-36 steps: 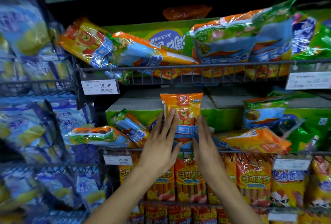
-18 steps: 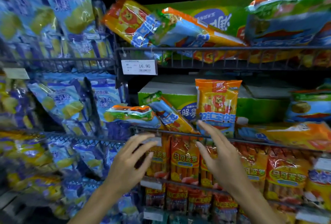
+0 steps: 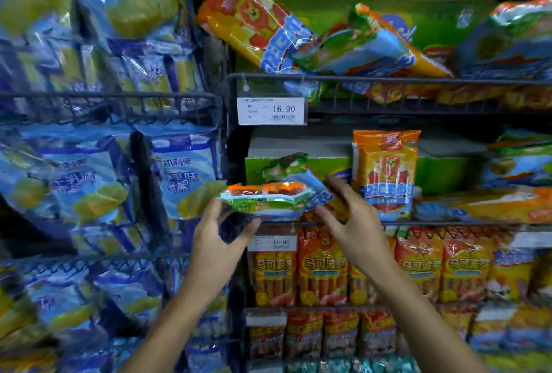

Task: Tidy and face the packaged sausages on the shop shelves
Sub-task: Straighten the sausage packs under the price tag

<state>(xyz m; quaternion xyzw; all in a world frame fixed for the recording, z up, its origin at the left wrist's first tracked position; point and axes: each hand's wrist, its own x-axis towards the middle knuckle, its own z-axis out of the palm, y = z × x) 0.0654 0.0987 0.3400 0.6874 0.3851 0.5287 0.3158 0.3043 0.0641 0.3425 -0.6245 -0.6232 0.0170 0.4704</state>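
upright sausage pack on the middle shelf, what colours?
Upright sausage pack: orange top, yellow middle, blue band low down. Head view, the only one.

Wire shelves, dark metal, 2 bays. Mid shelf [image 3: 448,224], right bay: green carton [image 3: 442,172] at back, orange sausage pack [image 3: 385,175] upright in front of it, green-orange pack [image 3: 265,201] lying flat at front left edge, more packs flat to the right. Upper shelf [image 3: 388,80]: packs tilted, piled vs. a green box; price tag [image 3: 271,110] 16.90 clipped to rail. Left bay: blue-yellow bags [image 3: 89,175].
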